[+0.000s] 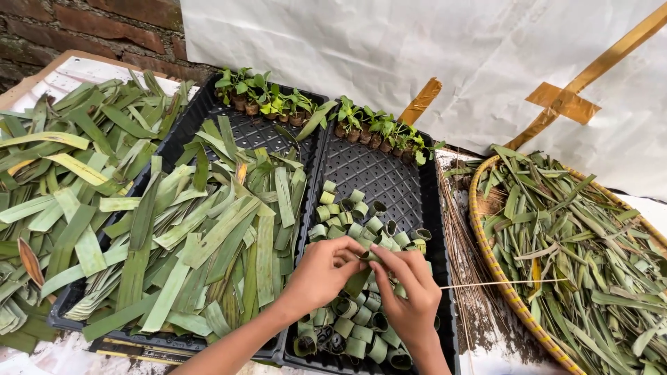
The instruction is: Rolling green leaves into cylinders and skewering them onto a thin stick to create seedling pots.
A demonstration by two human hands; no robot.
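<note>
Head view showed the left hand (323, 267) and right hand (410, 285) both closed on a leaf strip (363, 267), curling it above the right tray (431, 208); many leaf rings (347, 326) lay finished there, while cut strips (208, 236) remained plentiful.

Two black trays (417, 201), basket (486, 257) on table (48, 357)

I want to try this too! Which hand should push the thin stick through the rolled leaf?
Probably the right hand: the thin stick already sits in its fingers, pointing off to the right. The left hand pinches the rolled leaf strip and looks best placed to keep it curled.
</note>
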